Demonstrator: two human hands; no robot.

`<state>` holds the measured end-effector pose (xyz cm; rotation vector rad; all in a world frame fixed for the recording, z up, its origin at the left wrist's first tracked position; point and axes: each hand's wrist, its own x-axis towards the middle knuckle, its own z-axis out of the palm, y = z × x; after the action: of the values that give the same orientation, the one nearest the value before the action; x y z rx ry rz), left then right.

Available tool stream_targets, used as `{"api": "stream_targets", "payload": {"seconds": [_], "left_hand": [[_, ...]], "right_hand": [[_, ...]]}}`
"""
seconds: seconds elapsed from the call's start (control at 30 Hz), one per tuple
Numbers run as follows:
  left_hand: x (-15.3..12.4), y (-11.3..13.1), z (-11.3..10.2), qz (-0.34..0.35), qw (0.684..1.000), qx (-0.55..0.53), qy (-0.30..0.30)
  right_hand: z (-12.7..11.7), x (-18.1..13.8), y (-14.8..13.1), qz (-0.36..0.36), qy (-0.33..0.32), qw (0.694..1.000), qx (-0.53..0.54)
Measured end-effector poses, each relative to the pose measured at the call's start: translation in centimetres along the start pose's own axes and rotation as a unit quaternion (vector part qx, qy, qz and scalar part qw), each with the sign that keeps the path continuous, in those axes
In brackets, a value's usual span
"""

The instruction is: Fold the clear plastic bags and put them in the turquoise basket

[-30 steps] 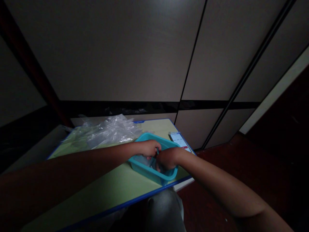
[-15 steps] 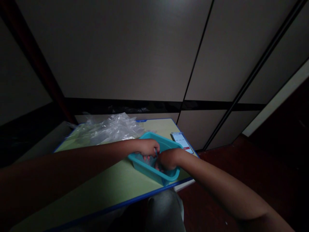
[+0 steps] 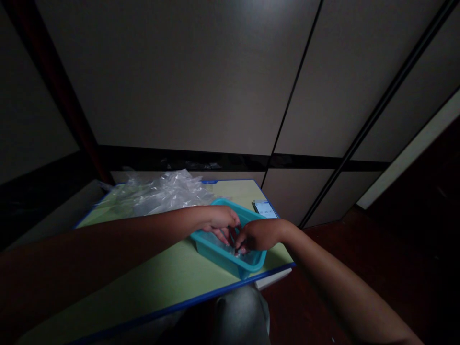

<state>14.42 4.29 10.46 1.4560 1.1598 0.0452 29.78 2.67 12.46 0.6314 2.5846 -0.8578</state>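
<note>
A turquoise plastic basin stands near the right end of the table, and both hands reach into it. My left hand curls over its far left side, fingers pointing down and closed on a clear plastic bag. Close beside it, my right hand is bent in a pinch at the same clear plastic, fingertips almost meeting those of the left. What else may be between the fingertips is too small and dark to make out.
Crumpled clear plastic bags lie in a pile at the back left of the pale green table, which has a blue edge. A lit phone lies behind the basin. Cabinet panels rise directly behind. My knee is below the front edge.
My right hand has risen a little from inside the basin and turned, its fingers now at the left hand's fingertips. The left fingers have spread lower. The phone is now more covered by the right arm.
</note>
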Motion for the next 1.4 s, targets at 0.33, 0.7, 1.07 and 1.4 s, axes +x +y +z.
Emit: {"api": "stream_targets", "payload": {"seconds": [0.33,0.7,1.07,1.4], "left_hand": [[0.0,0.1,-0.1,-0.004,1.0,0.025,0.009],[-0.5,0.7,0.1,-0.005,0.999,0.039,0.031],[-0.2,-0.8,-0.6,-0.016,0.996,0.086,0.033],[-1.0,-0.2,0.0,-0.032,0.994,0.105,0.011]], "right_hand": [[-0.5,-3.4,0.7,-0.023,0.193,0.975,0.108],[0.0,-1.3,0.1,0.015,0.034,0.999,0.006],[0.1,1.0,-1.3,0.079,-0.065,0.986,-0.129],[-0.1,-1.3,0.3,-0.021,0.063,0.995,0.077]]}}
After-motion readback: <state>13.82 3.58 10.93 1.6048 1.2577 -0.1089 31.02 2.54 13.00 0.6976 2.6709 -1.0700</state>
